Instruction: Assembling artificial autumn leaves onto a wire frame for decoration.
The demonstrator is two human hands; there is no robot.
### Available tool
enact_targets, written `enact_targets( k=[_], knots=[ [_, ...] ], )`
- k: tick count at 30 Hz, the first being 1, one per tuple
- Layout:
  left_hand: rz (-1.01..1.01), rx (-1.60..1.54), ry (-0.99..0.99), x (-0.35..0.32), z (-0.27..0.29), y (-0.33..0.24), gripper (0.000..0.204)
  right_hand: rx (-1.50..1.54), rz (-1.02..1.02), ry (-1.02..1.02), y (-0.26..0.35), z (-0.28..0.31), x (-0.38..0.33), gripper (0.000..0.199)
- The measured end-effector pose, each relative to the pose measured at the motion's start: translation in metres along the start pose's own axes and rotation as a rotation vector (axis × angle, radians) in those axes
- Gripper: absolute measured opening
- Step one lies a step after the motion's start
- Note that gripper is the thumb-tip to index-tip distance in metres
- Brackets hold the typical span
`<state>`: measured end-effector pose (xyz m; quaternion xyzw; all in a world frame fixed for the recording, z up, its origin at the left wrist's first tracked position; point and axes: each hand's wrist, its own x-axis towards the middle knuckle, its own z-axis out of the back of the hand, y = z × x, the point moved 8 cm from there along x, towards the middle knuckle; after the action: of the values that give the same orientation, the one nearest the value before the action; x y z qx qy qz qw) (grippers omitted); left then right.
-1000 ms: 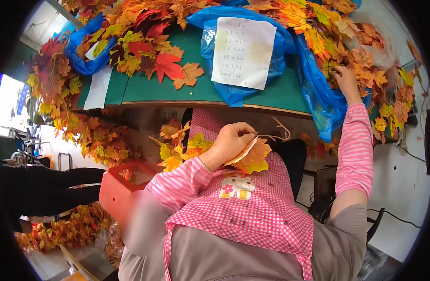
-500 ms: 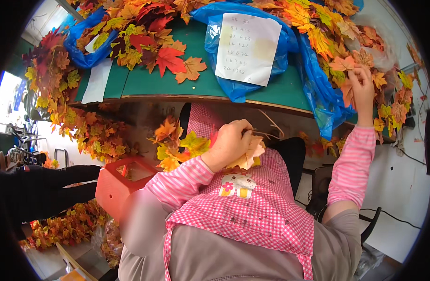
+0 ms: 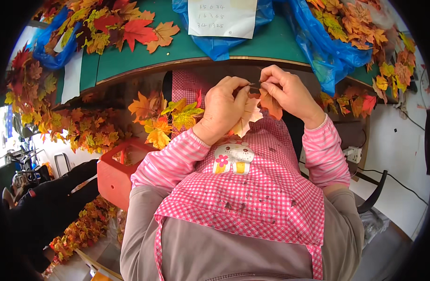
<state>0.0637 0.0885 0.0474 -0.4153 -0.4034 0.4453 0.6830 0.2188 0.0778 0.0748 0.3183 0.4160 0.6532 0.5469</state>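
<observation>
Head view: both hands are held close together above the apron (image 3: pixel 243 206) and just below the edge of the table (image 3: pixel 131 61), thumbs and forefingers nearly meeting. By the left hand (image 3: pixel 218 110) a pale leaf (image 3: pixel 248 116) is pinched, its grip closed with thumb against forefinger. That leaf is hung toward the hand's 4 o'clock, its long axis set roughly from 1 to 7.

By the right hand (image 3: pixel 292 93) an orange leaf (image 3: pixel 271 105) is pinched likewise, with no gap seen in the grip. It is placed at the right hand's 8 o'clock, its long axis angled from about 11 to 5; from the left grip it is found at 3 o'clock, nearer the right hand. Whether the two leaves are touching cannot be told, and what is held between the fingertips is too thin to be made out.

At the left hand's 9 o'clock a leaf bunch (image 3: pixel 182 116) is seen; at the right hand's 1 o'clock, a blue bag (image 3: pixel 315 54) is draped over the table edge.
</observation>
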Motion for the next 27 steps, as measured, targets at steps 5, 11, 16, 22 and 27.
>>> enact_targets(
  k=[5, 11, 16, 22, 27],
  knots=[
    [0.154, -0.207, 0.012, -0.005, -0.008, 0.017, 0.009, -0.062, 0.02, -0.007, -0.002, -0.003, -0.002, 0.01],
    [0.145, -0.221, -0.007, -0.004, -0.007, 0.016, 0.008, -0.093, 0.057, -0.032, -0.002, -0.006, -0.001, 0.01],
    [0.15, -0.189, 0.016, -0.002, -0.007, 0.01, 0.009, -0.059, 0.017, -0.017, -0.006, -0.008, 0.001, 0.011],
    [0.051, -0.056, 0.095, -0.002, -0.008, 0.007, 0.011, -0.369, 0.292, -0.042, 0.019, -0.013, 0.001, 0.011],
    [-0.008, 0.0, 0.071, -0.001, -0.006, 0.002, 0.012, -0.323, 0.284, -0.074, 0.016, -0.021, 0.003, 0.007]
  ],
)
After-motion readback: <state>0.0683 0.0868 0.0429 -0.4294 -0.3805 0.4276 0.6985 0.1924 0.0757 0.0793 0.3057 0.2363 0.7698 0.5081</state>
